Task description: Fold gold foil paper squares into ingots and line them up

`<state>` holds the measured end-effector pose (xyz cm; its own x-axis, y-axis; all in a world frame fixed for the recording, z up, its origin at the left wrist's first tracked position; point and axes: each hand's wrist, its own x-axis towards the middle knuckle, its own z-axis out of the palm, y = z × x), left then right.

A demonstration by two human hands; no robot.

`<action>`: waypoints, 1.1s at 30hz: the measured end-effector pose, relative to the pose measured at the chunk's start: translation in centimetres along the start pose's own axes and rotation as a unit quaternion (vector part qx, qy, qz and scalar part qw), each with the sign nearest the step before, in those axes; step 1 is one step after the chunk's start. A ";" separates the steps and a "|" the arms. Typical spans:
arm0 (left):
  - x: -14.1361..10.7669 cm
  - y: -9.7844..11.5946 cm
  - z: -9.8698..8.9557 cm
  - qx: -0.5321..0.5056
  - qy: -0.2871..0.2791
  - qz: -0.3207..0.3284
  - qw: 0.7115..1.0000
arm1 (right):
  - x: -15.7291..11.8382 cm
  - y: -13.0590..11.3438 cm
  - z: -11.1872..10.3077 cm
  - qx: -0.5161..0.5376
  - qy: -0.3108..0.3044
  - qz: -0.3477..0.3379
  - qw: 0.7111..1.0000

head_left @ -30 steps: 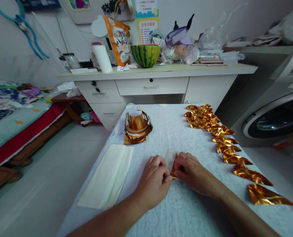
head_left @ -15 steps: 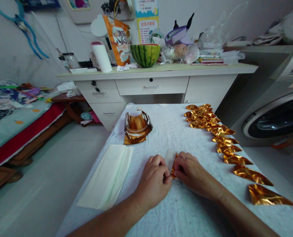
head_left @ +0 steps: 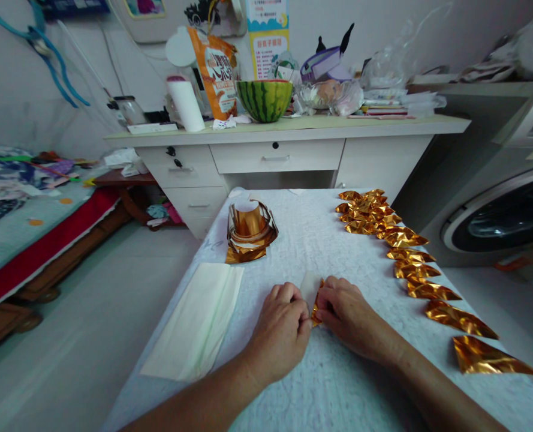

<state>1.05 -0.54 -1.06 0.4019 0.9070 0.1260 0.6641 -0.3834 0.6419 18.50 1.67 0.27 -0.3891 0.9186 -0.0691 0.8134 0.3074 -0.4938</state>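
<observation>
Barely moved, your right hand (head_left: 348, 312) pinches gold foil (head_left: 315, 312) beside a pale strip (head_left: 309, 289); uneven pulling could tear it, though your left hand's (head_left: 280, 330) grip is unclear.

Watermelon (head_left: 265, 101): green, dark stripes. Foil cones (head_left: 491, 355): shiny copper-gold. Pouch (head_left: 214, 75): orange, white lettering. Bed edge (head_left: 86, 216): red. Washer door (head_left: 509, 210): looks black, silvery rim.

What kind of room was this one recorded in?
Probably a bedroom or multi-use room in a home: a bed edge with a red side panel is at the left, a front-loading washing machine at the right, and a white desk with drawers ahead.
</observation>
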 end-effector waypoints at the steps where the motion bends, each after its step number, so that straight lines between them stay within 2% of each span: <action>1: 0.0 0.0 0.0 0.003 -0.002 0.002 1.000 | 0.0 0.0 0.0 -0.001 -0.001 0.000 1.000; 33: 0.2 -0.1 -0.1 0.011 -0.031 -0.006 0.999 | 0.3 0.4 0.3 0.001 0.011 0.004 1.000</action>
<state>1.00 -0.32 -1.07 0.4307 0.8997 0.0706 0.6831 -0.3762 0.6260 18.59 2.00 -0.25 -0.3731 0.9262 -0.0544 0.8160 0.2997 -0.4943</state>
